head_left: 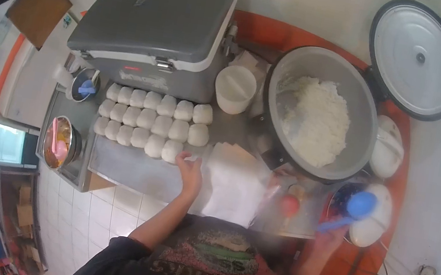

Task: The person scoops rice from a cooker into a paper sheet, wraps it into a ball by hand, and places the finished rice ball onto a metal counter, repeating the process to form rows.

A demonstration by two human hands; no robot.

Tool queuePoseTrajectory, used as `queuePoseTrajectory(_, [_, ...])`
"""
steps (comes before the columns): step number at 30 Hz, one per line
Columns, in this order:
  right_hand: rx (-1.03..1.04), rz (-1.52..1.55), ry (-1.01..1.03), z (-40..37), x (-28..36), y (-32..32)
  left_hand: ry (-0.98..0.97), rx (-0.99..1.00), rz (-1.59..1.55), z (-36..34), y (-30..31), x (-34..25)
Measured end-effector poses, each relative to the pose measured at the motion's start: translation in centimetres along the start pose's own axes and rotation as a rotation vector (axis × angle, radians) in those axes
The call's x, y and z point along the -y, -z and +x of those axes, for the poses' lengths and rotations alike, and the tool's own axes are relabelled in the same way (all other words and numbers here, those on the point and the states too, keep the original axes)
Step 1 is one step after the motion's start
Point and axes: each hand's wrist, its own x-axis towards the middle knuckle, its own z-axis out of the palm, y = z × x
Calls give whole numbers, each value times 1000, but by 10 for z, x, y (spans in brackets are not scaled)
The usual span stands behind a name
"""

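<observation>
White wall (307, 3), metal table (128, 167), parcels (146, 118) in rows

Three rows of white parcels sit at 9 o'clock of the view, below the closed cooler (152, 21) at 11. The person's left grip (189, 173), at 7 o'clock, has its fingertips beside the last parcel of the nearest row; I cannot tell whether they pinch anything. White paper (230, 189) lies just right of it, at 5 o'clock.

At 4 o'clock the right grip (332, 236), blurred, is closed around the handle of a blue scoop (361, 205). Rice (317, 122) fills part of the open cooker (358, 146) at 2 o'clock, its lid (416, 68) raised beyond. A white tub (235, 90) stands at 12, and a bowl (74, 147) with a pink spoon (58, 146) at 9, past the parcels.
</observation>
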Motion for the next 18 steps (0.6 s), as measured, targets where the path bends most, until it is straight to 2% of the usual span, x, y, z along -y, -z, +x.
queuePoseTrajectory(2, [-44,13,41,23,30,5,-72,49,-26,-1,-8,-20])
queuePoseTrajectory(4, [-165,-226,186,40,67,-46,-197,119,-69,-1,-27,-49])
queuePoseTrajectory(5, [-265,-473,286,48,86,-118,-279,149,-92,-1,-35,-63])
queuePoseTrajectory(6, [-251,-736,208,52,106,-170,-360,173,-116,-2,-42,-79])
queuePoseTrajectory(7, [-131,-738,261,71,104,-181,-413,216,-215,-7,-51,-100])
queuePoseTrajectory(9, [74,-978,195,110,100,-229,-752,253,-210,-5,-71,-131])
queuePoseTrajectory(10, [212,-1094,226,137,87,-242,-925,261,-208,-4,-78,-144])
queuePoseTrajectory(11, [270,-1187,226,154,75,-268,-1041,310,-82,-4,-83,-154])
queuePoseTrajectory(13, [342,-1703,386,233,14,-258,-1112,413,80,-13,-92,-181])
queuePoseTrajectory(15, [240,-1935,248,249,-27,-284,-1113,467,251,-19,-103,-196])
queuePoseTrajectory(18, [271,-1972,276,265,-84,-292,-947,455,438,-29,-103,-214])
